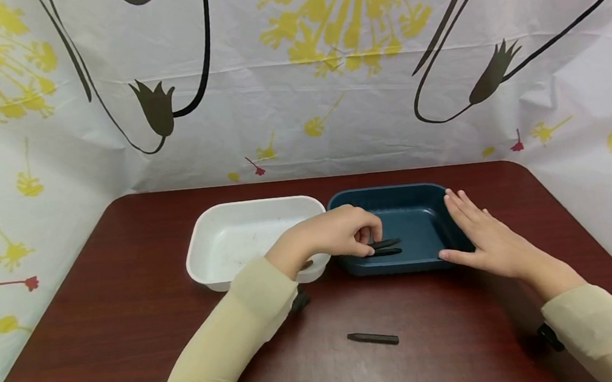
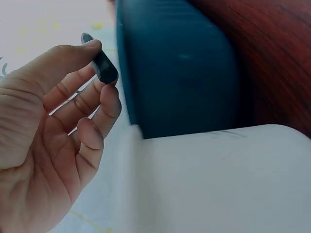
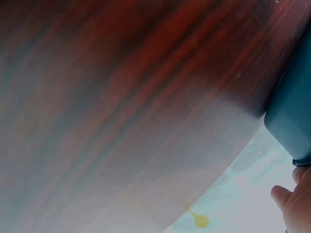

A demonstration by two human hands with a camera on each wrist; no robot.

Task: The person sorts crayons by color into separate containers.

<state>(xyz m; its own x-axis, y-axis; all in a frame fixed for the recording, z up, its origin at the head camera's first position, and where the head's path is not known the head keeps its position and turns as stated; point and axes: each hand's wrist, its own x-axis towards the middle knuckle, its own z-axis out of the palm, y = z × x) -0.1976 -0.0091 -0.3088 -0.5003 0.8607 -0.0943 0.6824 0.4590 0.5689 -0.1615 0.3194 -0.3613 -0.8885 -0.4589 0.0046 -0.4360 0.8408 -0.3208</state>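
Note:
Over the left part of the blue tray (image 1: 418,223), my left hand (image 1: 344,230) pinches a short dark crayon-like stick (image 2: 103,65) between thumb and fingertips. In the head view dark sticks (image 1: 388,252) show just beside those fingertips; which of them is the held one I cannot tell for sure. My right hand (image 1: 487,239) rests against the tray's right end, its fingers straight along the rim and the thumb at the near corner. Another dark stick (image 1: 373,338) lies on the table in front of the trays.
A white tray (image 1: 215,247) stands against the blue one on its left, partly behind my left forearm. A small brownish thing (image 1: 306,265) shows by its near right corner. Both trays sit on a dark red wooden table (image 1: 105,330), with a patterned sheet (image 1: 300,125) behind.

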